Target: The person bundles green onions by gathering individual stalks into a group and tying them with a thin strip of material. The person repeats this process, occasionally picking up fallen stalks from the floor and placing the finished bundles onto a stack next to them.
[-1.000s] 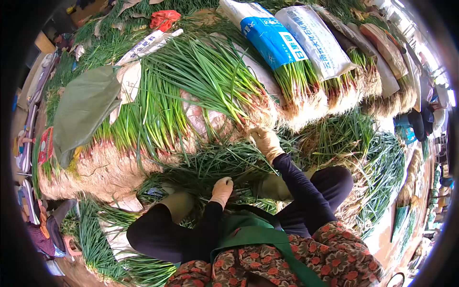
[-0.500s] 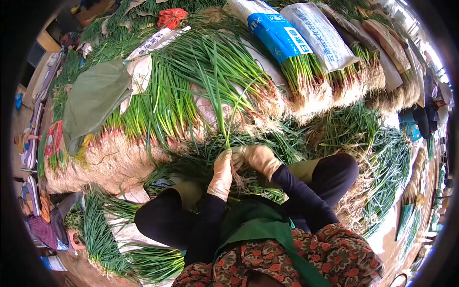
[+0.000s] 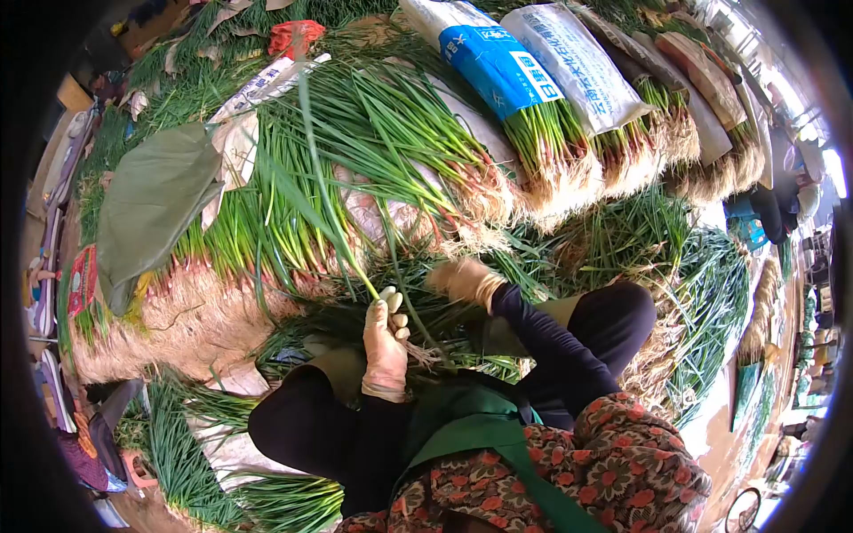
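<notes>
My left hand, in a pale glove, is closed around the lower stalk of a green onion. Its long leaves slant up and to the left, and pale roots show below the fingers. Off to the right, my gloved right hand is apart from the stalk, over loose green leaves; its fingers are smeared by motion. A thin, blurred leaf hangs between the two hands. Beyond them, rows of green onions lie with their pale roots facing me.
A green cloth covers part of the row at left. Blue-and-white sacks lie over bundles at the back. A leafy heap stands at right. More onions lie at lower left. My bent knees flank the work.
My hands have separated. The left has moved left and down with the green onion, which now tilts left. My right hand has drawn off the stalk. The view has shifted slightly.
</notes>
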`<action>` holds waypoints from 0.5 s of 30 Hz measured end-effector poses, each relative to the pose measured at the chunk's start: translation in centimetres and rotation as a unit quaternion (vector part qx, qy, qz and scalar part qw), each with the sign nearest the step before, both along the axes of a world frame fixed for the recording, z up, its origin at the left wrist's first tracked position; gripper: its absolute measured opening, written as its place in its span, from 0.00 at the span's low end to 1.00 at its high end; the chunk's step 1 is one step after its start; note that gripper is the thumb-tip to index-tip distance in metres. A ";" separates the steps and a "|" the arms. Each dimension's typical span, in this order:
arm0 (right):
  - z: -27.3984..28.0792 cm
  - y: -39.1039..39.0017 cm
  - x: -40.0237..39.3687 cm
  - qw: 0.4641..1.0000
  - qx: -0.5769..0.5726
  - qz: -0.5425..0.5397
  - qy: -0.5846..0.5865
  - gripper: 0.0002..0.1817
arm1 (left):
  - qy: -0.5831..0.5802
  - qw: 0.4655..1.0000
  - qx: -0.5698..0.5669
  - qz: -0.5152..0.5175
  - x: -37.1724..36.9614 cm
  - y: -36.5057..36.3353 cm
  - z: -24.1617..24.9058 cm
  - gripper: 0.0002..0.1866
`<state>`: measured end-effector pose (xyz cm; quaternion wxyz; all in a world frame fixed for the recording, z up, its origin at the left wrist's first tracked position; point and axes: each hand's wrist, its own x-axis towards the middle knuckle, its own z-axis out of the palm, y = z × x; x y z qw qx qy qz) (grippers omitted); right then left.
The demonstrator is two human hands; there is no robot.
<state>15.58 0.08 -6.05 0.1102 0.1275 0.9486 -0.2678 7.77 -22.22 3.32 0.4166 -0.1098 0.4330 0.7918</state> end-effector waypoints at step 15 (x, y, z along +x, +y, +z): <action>8.6 -5.9 2.7 0.993 -0.055 -0.077 0.074 0.20 | 0.037 0.977 -0.061 -0.199 0.9 1.7 -3.1 0.18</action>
